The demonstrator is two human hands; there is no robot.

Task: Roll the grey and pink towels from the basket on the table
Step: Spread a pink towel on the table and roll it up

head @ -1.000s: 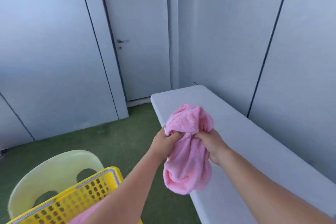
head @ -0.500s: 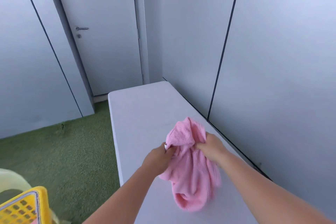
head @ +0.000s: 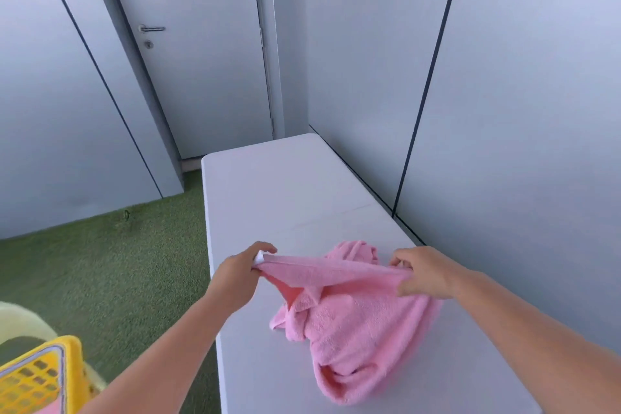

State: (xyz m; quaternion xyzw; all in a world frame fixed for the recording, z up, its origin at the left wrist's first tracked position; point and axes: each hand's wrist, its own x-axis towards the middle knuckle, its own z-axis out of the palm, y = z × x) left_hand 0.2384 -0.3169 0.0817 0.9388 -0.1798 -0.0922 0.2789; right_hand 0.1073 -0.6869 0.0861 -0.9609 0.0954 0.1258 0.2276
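A pink towel lies bunched on the white table, its upper edge pulled taut between my hands. My left hand pinches one corner of that edge near the table's left side. My right hand grips the other end of the edge, closer to the wall. The rest of the towel sags in folds below and behind the stretched edge. The yellow basket shows at the bottom left corner, with a bit of pink inside it. No grey towel is in view.
The table runs along a grey panelled wall on the right. A pale green plastic chair holds the basket. Green carpet covers the floor on the left, and a closed grey door stands beyond the table's far end.
The towel came from the air beside the basket down onto the table. My hands moved apart, stretching one edge of the towel between them. The view turned toward the table.
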